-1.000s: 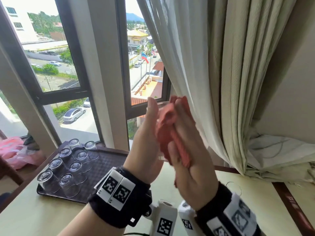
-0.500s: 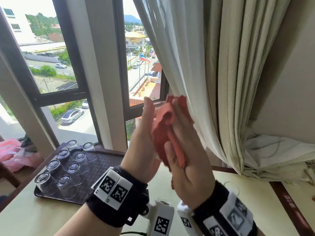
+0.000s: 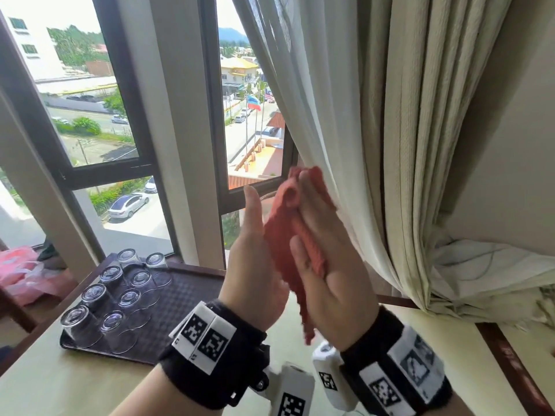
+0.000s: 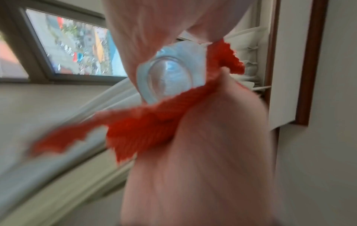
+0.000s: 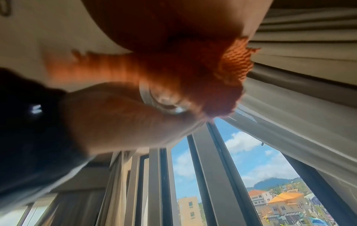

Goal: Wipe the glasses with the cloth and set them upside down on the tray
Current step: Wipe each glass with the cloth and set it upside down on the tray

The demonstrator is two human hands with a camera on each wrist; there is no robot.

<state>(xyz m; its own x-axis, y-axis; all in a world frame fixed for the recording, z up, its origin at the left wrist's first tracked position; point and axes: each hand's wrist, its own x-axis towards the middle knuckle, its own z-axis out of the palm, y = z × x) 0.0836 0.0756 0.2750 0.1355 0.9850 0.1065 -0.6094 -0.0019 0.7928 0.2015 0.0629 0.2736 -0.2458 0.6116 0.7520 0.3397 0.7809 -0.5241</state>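
Observation:
Both hands are raised in front of the window. My left hand (image 3: 255, 265) holds a clear glass (image 4: 168, 76), thumb pointing up. In the head view the glass is hidden behind the red cloth (image 3: 282, 235). My right hand (image 3: 330, 280) presses the cloth around the glass, with its thumb over the fabric. The right wrist view shows the glass (image 5: 164, 100) half buried in the cloth (image 5: 212, 85). Several glasses (image 3: 96, 295) stand upside down on the dark tray (image 3: 186, 295) at the lower left.
The tray sits on a pale table (image 3: 60, 385) with a dark wooden edge (image 3: 504, 355). A cream curtain (image 3: 390, 145) hangs close beside my right hand. Pink bags (image 3: 21, 271) lie beyond the table's left end. The window frame (image 3: 210, 115) is just behind the hands.
The right hand and cloth have shifted slightly over the glass, and both hands have drifted a little. The tray and its glasses have not moved.

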